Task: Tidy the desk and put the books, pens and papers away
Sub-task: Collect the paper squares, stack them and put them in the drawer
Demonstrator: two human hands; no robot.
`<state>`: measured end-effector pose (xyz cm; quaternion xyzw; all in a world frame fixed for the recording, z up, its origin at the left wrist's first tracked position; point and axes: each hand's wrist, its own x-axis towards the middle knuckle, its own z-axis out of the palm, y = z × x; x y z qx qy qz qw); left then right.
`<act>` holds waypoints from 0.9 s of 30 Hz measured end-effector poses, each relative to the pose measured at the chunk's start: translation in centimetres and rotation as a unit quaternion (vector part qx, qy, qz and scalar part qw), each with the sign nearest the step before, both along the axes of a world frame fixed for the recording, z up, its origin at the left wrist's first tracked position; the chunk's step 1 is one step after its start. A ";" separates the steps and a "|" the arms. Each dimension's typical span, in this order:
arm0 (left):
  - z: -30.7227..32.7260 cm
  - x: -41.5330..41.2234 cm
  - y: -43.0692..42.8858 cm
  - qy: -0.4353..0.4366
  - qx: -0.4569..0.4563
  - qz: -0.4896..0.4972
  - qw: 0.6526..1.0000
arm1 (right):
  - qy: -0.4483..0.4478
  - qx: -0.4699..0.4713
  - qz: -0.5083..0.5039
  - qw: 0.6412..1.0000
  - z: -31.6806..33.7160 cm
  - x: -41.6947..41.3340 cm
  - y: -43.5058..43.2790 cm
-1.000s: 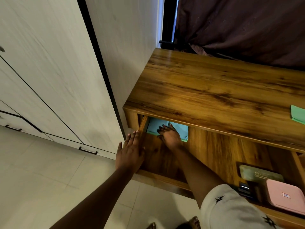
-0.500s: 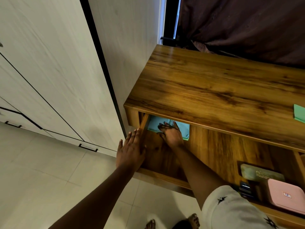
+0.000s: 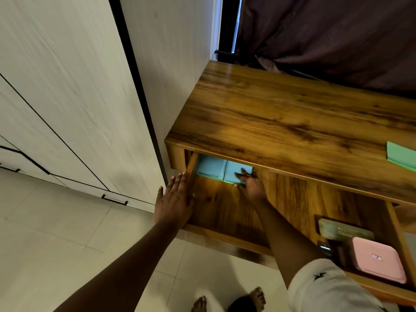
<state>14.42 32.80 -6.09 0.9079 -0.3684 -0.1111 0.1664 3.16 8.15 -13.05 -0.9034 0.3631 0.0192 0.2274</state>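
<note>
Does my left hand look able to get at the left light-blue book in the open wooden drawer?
Probably yes. The left hand lies flat on the drawer's side wall, holding nothing, and the left light-blue book sits just beyond it, uncovered; the right hand touches only the neighbouring blue book.

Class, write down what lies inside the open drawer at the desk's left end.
Two blue books lie side by side at the back of the drawer, the right hand touching the right one. Their far ends are hidden under the desk top.
</note>
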 end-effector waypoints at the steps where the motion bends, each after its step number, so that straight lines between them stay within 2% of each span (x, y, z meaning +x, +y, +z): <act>1: 0.0 0.0 0.0 -0.001 0.000 0.000 1.000 | -0.001 -0.003 -0.002 1.000 0.1 0.1 0.0; 6: -0.1 0.1 0.0 -0.006 -0.001 -0.002 1.000 | -0.011 0.014 -0.010 1.000 1.0 0.3 0.3; 10: -0.1 0.2 0.0 -0.011 -0.001 -0.008 1.000 | -0.006 -0.018 -0.008 1.000 1.7 -0.5 1.0; 19: 0.3 -1.4 -0.1 -0.074 -0.054 -0.013 0.996 | -0.159 -0.063 -0.041 0.984 6.1 -8.0 3.3; 24: 2.0 -7.3 -7.9 -0.057 -0.083 -0.129 0.986 | -0.193 -0.133 -0.137 0.962 10.7 -15.1 -2.8; 27: 3.3 -11.5 -15.3 -0.055 -0.092 -0.205 0.973 | -0.175 -0.166 -0.206 0.948 12.9 -19.4 -8.4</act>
